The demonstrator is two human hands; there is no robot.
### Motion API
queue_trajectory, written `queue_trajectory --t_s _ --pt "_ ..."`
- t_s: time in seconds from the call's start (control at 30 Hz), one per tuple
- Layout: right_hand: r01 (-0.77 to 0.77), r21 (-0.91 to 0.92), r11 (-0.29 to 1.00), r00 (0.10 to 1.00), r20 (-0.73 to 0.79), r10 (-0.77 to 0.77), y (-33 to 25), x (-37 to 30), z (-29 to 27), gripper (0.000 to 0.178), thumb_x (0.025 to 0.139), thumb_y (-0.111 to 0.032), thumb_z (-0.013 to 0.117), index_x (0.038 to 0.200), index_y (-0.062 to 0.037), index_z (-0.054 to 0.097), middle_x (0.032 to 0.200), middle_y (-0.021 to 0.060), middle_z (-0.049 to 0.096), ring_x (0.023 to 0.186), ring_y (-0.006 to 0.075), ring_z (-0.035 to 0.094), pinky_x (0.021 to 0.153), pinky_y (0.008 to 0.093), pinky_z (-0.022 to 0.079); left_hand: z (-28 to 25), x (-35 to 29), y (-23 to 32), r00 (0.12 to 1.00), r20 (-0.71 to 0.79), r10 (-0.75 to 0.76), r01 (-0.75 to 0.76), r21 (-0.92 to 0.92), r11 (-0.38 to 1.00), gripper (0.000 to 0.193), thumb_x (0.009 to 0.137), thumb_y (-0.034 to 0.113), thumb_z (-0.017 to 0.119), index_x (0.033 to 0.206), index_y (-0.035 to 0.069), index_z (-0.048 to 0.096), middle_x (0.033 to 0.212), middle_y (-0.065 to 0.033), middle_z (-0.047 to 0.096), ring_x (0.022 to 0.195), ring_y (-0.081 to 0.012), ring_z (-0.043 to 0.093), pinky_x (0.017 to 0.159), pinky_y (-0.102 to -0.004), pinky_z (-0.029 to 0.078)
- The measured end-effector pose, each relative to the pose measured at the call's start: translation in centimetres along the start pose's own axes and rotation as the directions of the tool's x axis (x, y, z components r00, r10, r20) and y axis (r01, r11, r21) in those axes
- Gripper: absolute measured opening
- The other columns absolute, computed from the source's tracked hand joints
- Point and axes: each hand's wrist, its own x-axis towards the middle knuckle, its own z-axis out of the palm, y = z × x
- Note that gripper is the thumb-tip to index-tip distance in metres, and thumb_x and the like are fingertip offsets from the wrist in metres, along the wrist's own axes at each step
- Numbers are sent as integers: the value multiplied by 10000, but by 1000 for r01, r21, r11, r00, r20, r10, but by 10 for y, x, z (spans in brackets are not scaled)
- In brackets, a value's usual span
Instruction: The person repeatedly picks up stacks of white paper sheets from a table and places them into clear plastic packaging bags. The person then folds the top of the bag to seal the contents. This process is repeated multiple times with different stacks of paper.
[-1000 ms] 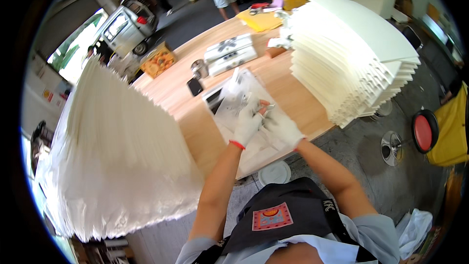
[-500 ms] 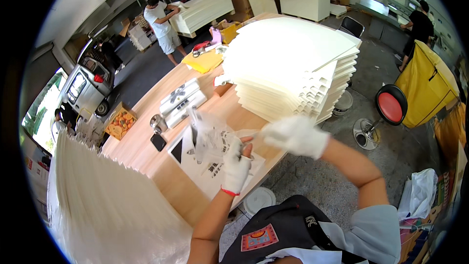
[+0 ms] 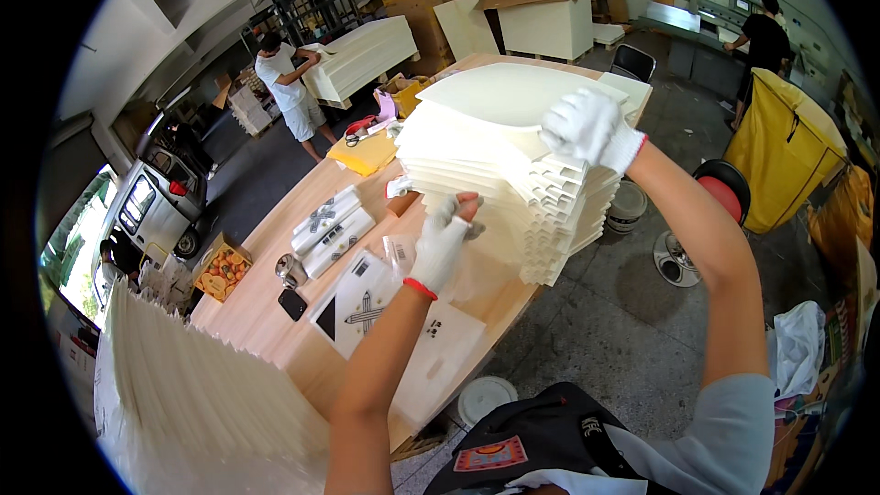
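My left hand (image 3: 445,243), in a white glove with bare fingertips showing, hovers over the near part of the table with its fingers closed. A clear plastic bag (image 3: 400,255) hangs beneath and beside that hand, apparently pinched in it. Further right, my white-gloved right hand (image 3: 587,126) is closed over the near right edge of the topmost cream sheets. The upper sheet (image 3: 500,92) bows upward from the tall stack of cream sheets (image 3: 477,165). Below my left forearm lie flat printed bags (image 3: 440,348).
On the wooden table (image 3: 261,243) stand wrapped white rolls (image 3: 332,229), a metal cup (image 3: 291,269) and a dark phone (image 3: 292,304). A tall pile of translucent sheets (image 3: 202,394) rises at near left. A red-seated stool (image 3: 722,202) is at right. Two people work further off.
My right hand has moved up and right, from beside the left hand onto the stack's edge. The bag has dropped lower around my left hand. The top sheet now bows.
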Motion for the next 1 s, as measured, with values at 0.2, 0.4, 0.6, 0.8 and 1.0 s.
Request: queue_trajectory --t_s 0.2,0.4,0.6,0.8,1.0 --pt "126 41 991 981 -154 -118 -88 50 -57 140 707 -306 580 729 -169 595 641 5 539 586 166 533 533 308 407 -8 30 35 946 -17 -325 265 -539 800 388 913 204 444 1253 21 418 993 -136 615 767 -188 609 676 -318 520" --pt "-763 -135 633 453 587 671 -68 13 -92 551 855 -520 517 1221 -108 526 645 69 619 576 199 621 525 329 482 -86 -23 73 929 -16 -371 371 1 929 335 829 64 515 1152 -12 564 927 -97 646 800 -169 651 634 -273 512" --pt "-481 766 -427 562 643 521 -133 -26 -31 570 879 -314 606 1356 -61 420 1408 117 404 1325 200 336 1065 297 288 -58 -43 80 996 18 -93 80 363 929 386 825 169 604 1135 -51 537 829 -112 648 773 -213 649 713 -330 525" --pt "-706 696 -136 519 637 570 -189 10 -38 367 880 -254 578 1153 -8 581 1066 131 625 975 217 596 846 334 455 16 -99 24 964 243 104 -264 855 446 807 774 323 681 1423 88 262 1453 -210 283 1065 -347 562 825 -409 502" --pt "-576 413 705 795 482 368 -173 -16 -40 237 826 -295 584 925 -82 617 868 143 614 684 326 623 585 409 496 -91 -103 0 995 -76 -70 38 -362 931 640 936 329 468 1465 82 205 1480 -97 304 926 -147 589 677 -262 509"
